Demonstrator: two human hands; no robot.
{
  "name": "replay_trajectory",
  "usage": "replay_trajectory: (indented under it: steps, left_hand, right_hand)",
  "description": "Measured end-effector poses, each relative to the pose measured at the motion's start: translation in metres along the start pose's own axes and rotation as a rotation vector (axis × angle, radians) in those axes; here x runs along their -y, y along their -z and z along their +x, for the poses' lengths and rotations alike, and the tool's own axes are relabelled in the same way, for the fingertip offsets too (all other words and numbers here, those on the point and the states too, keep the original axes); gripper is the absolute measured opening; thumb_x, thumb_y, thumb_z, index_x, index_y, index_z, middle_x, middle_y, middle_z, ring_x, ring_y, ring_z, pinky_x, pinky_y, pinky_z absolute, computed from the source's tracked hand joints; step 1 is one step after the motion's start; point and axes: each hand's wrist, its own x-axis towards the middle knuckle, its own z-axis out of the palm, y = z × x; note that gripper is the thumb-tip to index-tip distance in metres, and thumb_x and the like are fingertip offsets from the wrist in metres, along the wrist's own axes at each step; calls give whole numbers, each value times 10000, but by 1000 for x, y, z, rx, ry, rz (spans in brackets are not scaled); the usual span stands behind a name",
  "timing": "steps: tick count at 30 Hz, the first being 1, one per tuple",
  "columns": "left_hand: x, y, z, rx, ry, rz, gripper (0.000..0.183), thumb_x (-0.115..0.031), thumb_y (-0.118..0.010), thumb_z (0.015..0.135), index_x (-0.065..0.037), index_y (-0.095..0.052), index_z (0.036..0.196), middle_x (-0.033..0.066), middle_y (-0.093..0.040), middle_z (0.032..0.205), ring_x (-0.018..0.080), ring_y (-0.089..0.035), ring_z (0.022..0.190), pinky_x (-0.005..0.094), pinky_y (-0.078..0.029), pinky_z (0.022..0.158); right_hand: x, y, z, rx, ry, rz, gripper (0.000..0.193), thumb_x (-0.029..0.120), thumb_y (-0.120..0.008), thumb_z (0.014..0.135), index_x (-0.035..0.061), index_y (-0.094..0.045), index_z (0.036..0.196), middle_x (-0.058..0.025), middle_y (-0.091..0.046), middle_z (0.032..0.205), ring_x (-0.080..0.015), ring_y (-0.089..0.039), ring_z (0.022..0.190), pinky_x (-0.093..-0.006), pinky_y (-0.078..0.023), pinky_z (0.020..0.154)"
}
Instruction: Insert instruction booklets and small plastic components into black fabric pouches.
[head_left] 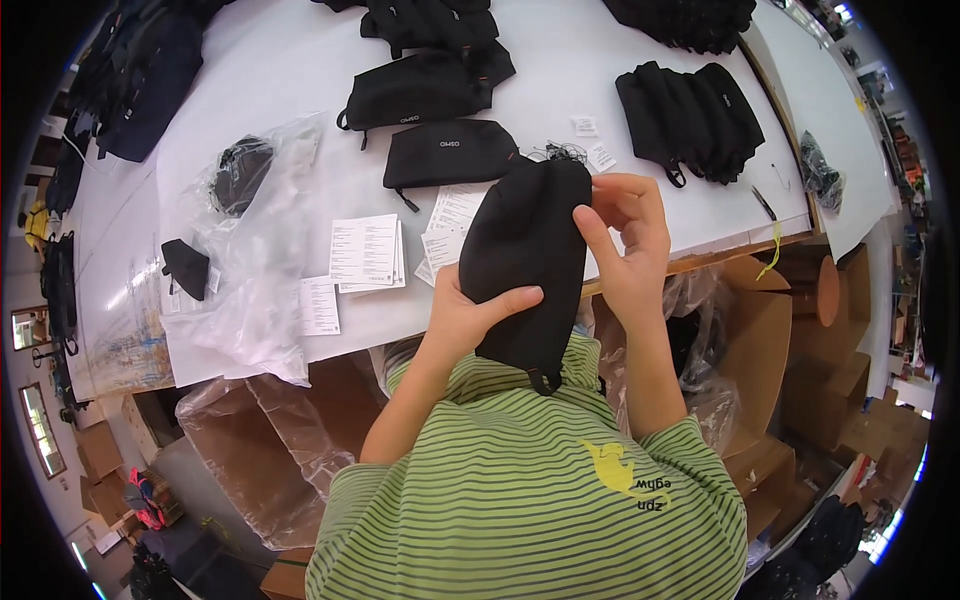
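Left hand [458, 312] clamps the black pouch [525, 250], thumb flat on the facing side, fingers hidden behind. Right hand [635, 240] is positioned at the pouch's upper right edge, fingers curled, thumb tip at the edge; whether it pinches fabric cannot be determined. The pouch is held before the striped shirt [520, 490], at the near side of the worktop [560, 60].
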Motion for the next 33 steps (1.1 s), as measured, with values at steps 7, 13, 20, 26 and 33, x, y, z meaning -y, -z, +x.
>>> replay_trajectory:
  steps: [7, 13, 20, 26, 33]
  left_hand:
    - [5, 5, 0, 18, 44, -108, 361, -80, -786, 720, 50, -635, 1021, 92, -678, 948, 140, -640, 826, 271, -528, 751]
    - [11, 3, 0, -4, 77, -114, 351, -93, -771, 741, 47, -631, 1031, 90, -674, 961, 142, -640, 833, 274, -524, 759]
    - [16, 8, 19, -193, 84, -309, 336, -92, -729, 772, 41, -604, 1054, 103, -666, 940, 154, -650, 804, 267, -533, 714]
    - [12, 13, 23, -133, 94, -369, 334, -102, -707, 785, 34, -580, 1062, 104, -645, 922, 161, -650, 754, 264, -542, 671]
    - [1, 10, 25, -133, 198, -319, 330, -127, -697, 794, 27, -580, 1062, 105, -647, 901, 163, -650, 736, 267, -545, 652]
  right_hand:
    - [4, 15, 5, 135, -98, 20, 217, 52, -652, 843, 31, -568, 1041, -1, -542, 737, -75, -518, 677, -218, -420, 640]
    - [4, 35, 11, 233, -93, -309, 80, 25, -663, 798, 13, -634, 872, -9, -533, 729, -77, -484, 634, -219, -409, 604]
    - [17, 10, -9, 305, 56, -403, 50, 10, -632, 812, 14, -638, 862, -55, -533, 739, -163, -501, 611, -266, -410, 573]
    - [25, 3, -18, 310, 296, -447, 101, -2, -670, 764, 19, -633, 856, -75, -524, 750, -234, -526, 670, -317, -426, 580]
    - [17, 1, -17, 187, 292, -479, 123, -15, -673, 744, 5, -624, 855, -83, -522, 756, -246, -533, 685, -330, -442, 592]
